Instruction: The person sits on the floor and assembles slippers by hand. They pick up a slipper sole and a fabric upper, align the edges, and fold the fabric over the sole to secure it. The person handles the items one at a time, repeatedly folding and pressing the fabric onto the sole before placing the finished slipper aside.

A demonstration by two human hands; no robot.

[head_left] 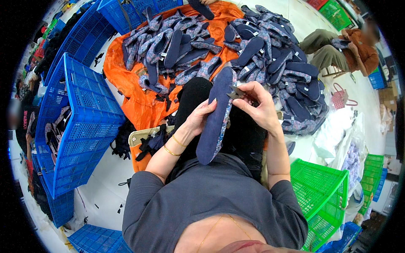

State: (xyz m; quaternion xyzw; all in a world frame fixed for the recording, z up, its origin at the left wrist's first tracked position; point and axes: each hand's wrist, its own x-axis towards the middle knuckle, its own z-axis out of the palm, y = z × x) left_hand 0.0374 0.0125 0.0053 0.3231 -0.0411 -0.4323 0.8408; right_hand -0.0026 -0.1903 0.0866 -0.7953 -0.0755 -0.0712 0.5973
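A slipper, its navy sole turned up and its patterned side showing along one edge, lies slantwise above my lap. My left hand is closed on it from the left, with the thumb on the sole. In my right hand is a pair of dark metal thread snips, gripped between thumb and fingers. The snips' tips meet the slipper's right edge near its upper end. Whether the blades touch a thread is too small to tell.
Past my knees lies an orange sheet under a heap of floral slippers; another slipper pile sits to its right. Blue crates stand on the left, a green crate on the right. A seated person works at far right.
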